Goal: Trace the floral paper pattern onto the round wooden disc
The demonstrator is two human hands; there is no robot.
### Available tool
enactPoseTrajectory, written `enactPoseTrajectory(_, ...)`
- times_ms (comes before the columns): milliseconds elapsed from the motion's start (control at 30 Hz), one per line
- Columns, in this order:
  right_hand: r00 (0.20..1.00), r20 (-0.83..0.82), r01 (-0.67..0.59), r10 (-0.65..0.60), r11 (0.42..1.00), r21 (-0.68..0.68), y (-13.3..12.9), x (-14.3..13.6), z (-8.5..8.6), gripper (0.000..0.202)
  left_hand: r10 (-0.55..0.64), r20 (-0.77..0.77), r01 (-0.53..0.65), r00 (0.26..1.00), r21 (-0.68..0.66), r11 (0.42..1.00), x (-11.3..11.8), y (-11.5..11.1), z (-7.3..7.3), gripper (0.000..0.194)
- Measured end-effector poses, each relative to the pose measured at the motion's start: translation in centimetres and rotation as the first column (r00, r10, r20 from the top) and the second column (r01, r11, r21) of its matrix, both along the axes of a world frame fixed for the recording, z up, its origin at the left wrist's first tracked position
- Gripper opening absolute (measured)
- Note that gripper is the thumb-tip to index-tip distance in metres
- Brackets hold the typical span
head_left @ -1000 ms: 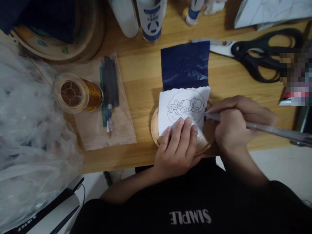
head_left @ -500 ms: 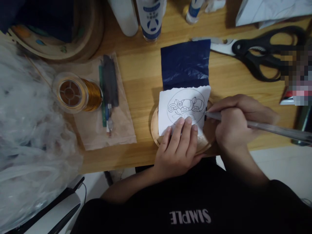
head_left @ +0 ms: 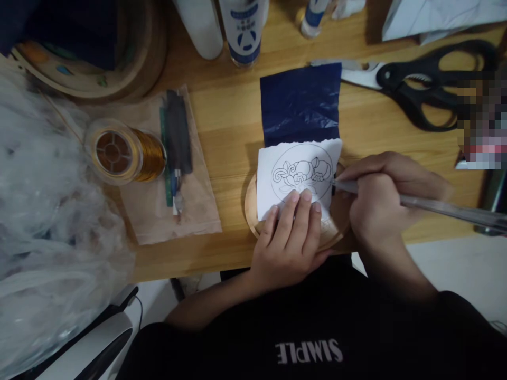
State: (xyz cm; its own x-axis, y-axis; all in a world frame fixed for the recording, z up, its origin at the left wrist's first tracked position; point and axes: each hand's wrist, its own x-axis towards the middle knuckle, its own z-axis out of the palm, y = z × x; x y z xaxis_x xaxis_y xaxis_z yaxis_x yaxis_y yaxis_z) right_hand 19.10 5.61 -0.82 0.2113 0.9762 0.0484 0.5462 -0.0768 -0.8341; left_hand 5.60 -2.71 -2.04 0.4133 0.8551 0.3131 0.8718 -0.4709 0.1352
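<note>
white paper (head_left: 264, 184) is lying over wooden disc (head_left: 252, 211); left hand (head_left: 283, 253) is pressing with 4 slightly spread fingers, likely steadying it; right hand (head_left: 376, 203) is pinching pen (head_left: 439, 206) (tip near drawn circle's edge).

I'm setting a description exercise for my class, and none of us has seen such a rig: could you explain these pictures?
There is no robot: these are a person's bare hands, seen from one head-worn camera looking down. The left hand rests on white paper bearing a line drawing, above a round wooden piece. The right hand holds a pen-like tool, its tip by the drawing's right edge. The wooden table also bears a dark blue sheet, scissors and a spool.
</note>
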Motion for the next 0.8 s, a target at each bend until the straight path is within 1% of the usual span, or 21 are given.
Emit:
enactPoseTrajectory(67, 0.999, -0.013, 0.042, -0.041, 0.996, 0.075, -0.03, -0.12, -0.25, 0.024, 0.001, 0.002, -0.001, 1.0, 0.002, 1.0, 0.01, -0.03, -0.01, 0.064)
enactPoseTrajectory(167, 0.999, -0.02, 0.03, -0.027, 0.987, 0.161, 0.08, -0.27, -0.32, 0.024, 0.005, 0.003, -0.005, 1.0, 0.001, 1.0, 0.02, -0.04, 0.0, 0.063)
enactPoseTrajectory(400, 0.997, -0.04, 0.074, -0.071, 0.993, 0.091, 0.05, -0.5, -0.08, 0.026, 0.004, 0.007, -0.004, 1.0, -0.007, 1.0, -0.02, -0.03, 0.0, 0.063)
enactPoseTrajectory(533, 0.999, 0.033, 0.035, -0.043, 0.975, 0.22, 0.1, -0.47, -0.34, 0.026, -0.005, 0.01, 0.005, 1.0, -0.009, 1.0, -0.07, -0.06, -0.05, 0.064)
enactPoseTrajectory(567, 0.999, 0.041, 0.024, -0.035, 0.973, 0.229, 0.17, -0.42, -0.39, 0.026, -0.005, 0.009, 0.005, 1.0, -0.012, 1.0, -0.08, -0.07, -0.06, 0.064)
enactPoseTrajectory(667, 1.0, 0.007, 0.019, -0.021, 0.984, 0.178, 0.34, -0.26, -0.39, 0.026, -0.007, 0.006, 0.007, 1.0, -0.022, 1.0, -0.09, -0.1, -0.05, 0.066)
enactPoseTrajectory(733, 0.998, -0.024, 0.053, -0.05, 0.99, 0.134, 0.33, -0.26, -0.26, 0.025, -0.009, 0.012, 0.009, 1.0, -0.025, 1.0, -0.09, -0.1, -0.03, 0.067)
enactPoseTrajectory(800, 0.994, -0.043, 0.108, -0.105, 0.99, 0.087, 0.19, -0.36, -0.1, 0.024, -0.009, 0.014, 0.01, 1.0, -0.024, 1.0, -0.1, -0.08, 0.01, 0.066)
